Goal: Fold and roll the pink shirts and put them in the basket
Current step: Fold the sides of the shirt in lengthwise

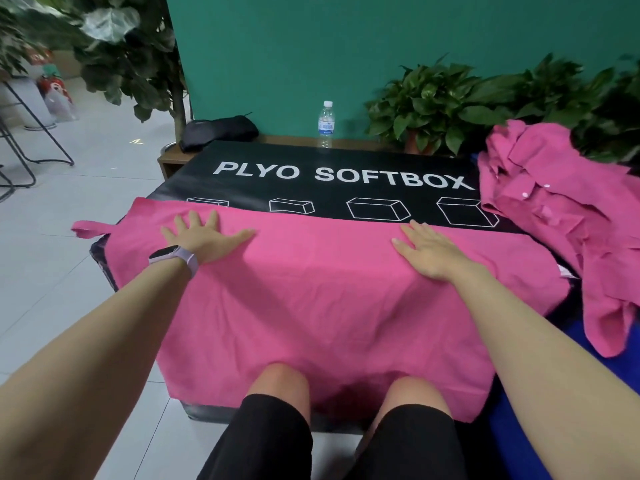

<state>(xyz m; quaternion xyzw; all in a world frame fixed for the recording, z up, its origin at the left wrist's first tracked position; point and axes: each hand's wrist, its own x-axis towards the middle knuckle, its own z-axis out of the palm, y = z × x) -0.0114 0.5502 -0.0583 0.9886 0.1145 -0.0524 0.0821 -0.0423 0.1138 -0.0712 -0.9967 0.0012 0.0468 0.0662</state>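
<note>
Pink shirt (329, 289) spread flat across black plyo box (346, 157), near hem draped over front edge onto person's knees. Left hand (204, 235) and right hand (429, 252) well apart, fingers straight, palms pressing cloth near its far edge. Fabric likely light, limp, prone to creasing; best pinched at corners or side edges. Heap of pink shirts (554, 216) at box's right edge. Basket not visible.

bright even indoor light, soft shadows under the arms, wide-angle bending at edges, slight blur
</note>
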